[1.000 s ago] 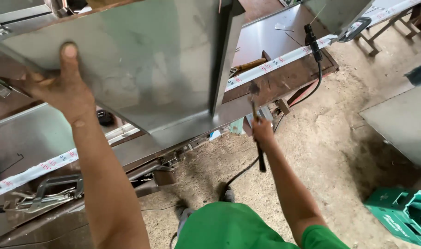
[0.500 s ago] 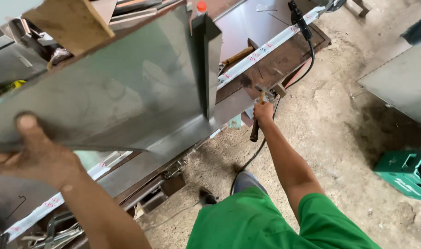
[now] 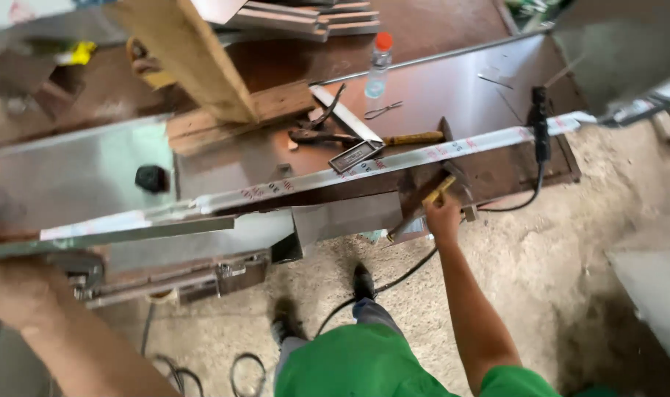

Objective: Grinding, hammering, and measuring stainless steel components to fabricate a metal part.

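My right hand (image 3: pixel 444 218) is closed around the yellowish handle of a hammer (image 3: pixel 439 192) at the near edge of the brown workbench (image 3: pixel 452 88). A long folded steel sheet (image 3: pixel 78 176) with a film-covered strip (image 3: pixel 423 156) lies along the bench. At the lower left, my left hand (image 3: pixel 15 294) is blurred, just under the sheet's near edge; its fingers do not show. My green shirt (image 3: pixel 357 367) fills the bottom.
On the bench lie a wooden plank (image 3: pixel 192 59), a plastic bottle with an orange cap (image 3: pixel 377 65), a wooden-handled tool (image 3: pixel 412 137) and a small metal frame (image 3: pixel 355 156). A black cable (image 3: pixel 538 140) hangs off the bench onto the dirt floor (image 3: pixel 555 279).
The big steel sheet, held tilted up in front of me, has come down flat along the bench. My left hand dropped to the lower left. My right hand rose to the bench edge.
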